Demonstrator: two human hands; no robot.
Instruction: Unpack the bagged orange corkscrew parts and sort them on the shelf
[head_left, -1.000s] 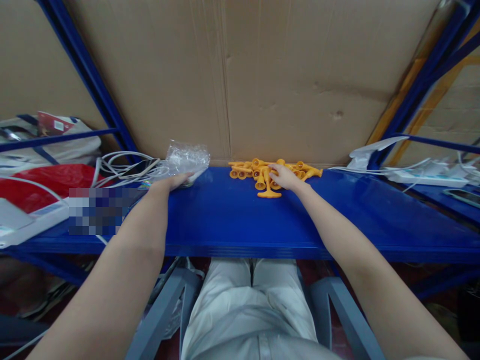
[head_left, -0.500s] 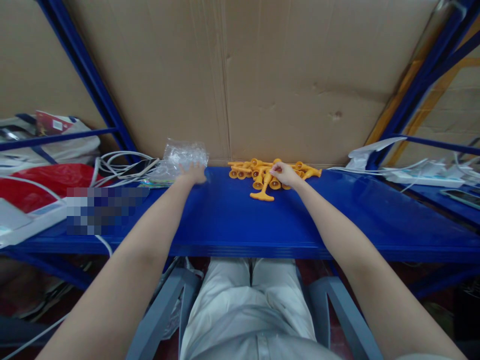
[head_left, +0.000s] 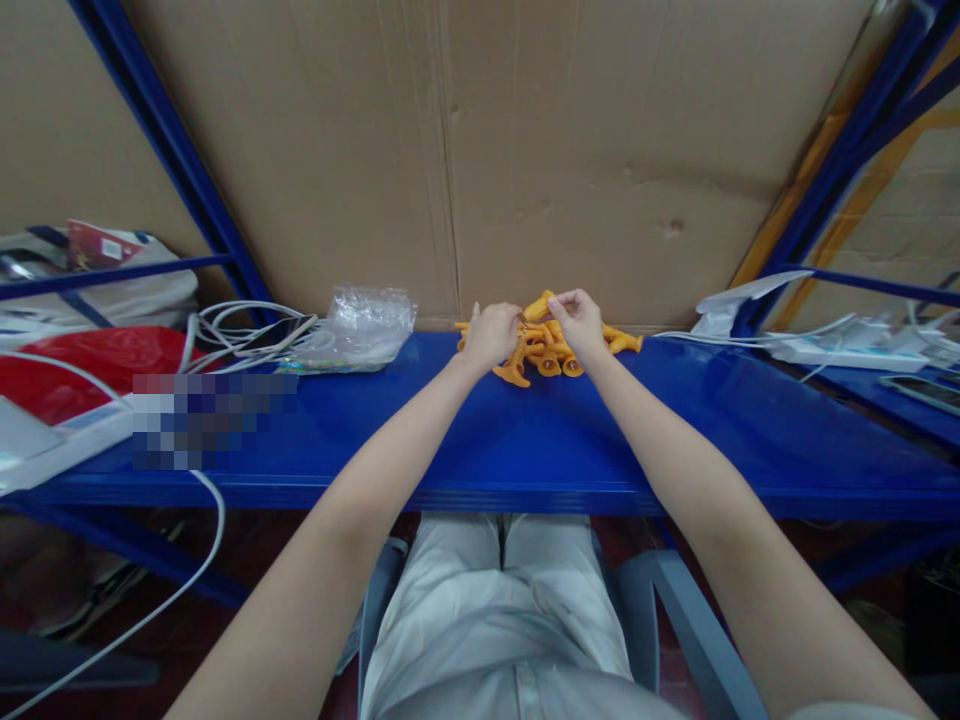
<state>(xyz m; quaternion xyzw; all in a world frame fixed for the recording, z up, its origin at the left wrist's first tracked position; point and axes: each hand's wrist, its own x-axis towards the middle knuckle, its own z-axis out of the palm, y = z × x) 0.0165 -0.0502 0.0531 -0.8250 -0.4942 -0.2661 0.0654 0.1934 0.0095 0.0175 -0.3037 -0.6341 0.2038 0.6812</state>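
My right hand (head_left: 581, 322) pinches an orange plastic piece with a flared end (head_left: 538, 306), raised just above a pile of similar pieces. Close by on its left, my left hand (head_left: 493, 336) has its fingers curled around the stem of an orange T-handled piece (head_left: 513, 374), whose crossbar points toward me; the fingertips are partly hidden. Between and below both hands lies the pile of orange plastic pieces (head_left: 551, 365), several showing round hollow cup ends. The hands partly cover the pile.
Clear plastic bags (head_left: 367, 325) lie left of the pile, beside coiled white cables (head_left: 251, 325) and a red bag (head_left: 82, 365). A cardboard wall (head_left: 450, 160) stands behind the blue table (head_left: 495, 450). A white power strip (head_left: 847, 350) sits at right.
My left hand has moved right from the plastic bags to the orange pieces. My right hand has lifted an orange piece off the pile. The T-handled piece has shifted slightly left and back.
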